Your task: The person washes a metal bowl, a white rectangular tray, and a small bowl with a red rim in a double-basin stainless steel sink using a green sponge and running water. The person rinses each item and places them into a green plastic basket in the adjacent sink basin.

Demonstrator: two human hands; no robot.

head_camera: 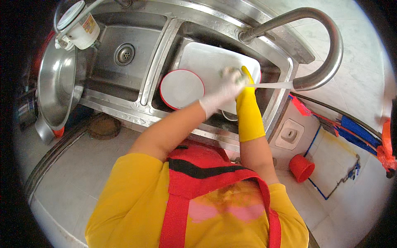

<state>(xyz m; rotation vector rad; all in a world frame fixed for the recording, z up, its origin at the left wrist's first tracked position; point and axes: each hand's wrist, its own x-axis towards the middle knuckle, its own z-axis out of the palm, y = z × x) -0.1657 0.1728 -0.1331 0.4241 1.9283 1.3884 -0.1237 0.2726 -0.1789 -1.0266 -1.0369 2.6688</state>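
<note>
My left hand [225, 88], in a thin whitish glove, is over a white rectangular tray [204, 55] in the right sink basin. Motion blurs its fingers, which are around a greenish scrubber [239, 79]. My right hand [250, 96] wears a yellow rubber glove and touches the tray's right part. One yellow finger points up along the tray; the others are hidden. A stream of water [273, 85] runs from the curved steel faucet [335, 49] onto the hands. Left of the tray stands a round white dish [182, 88] with a red rim.
A metal rim [229, 116] shows below the tray. The left basin [102, 68] has a drain strainer [125, 54]. A large steel bowl [57, 90] and a white lidded container [82, 31] are at the left. A red bucket [301, 168] stands on the floor at right.
</note>
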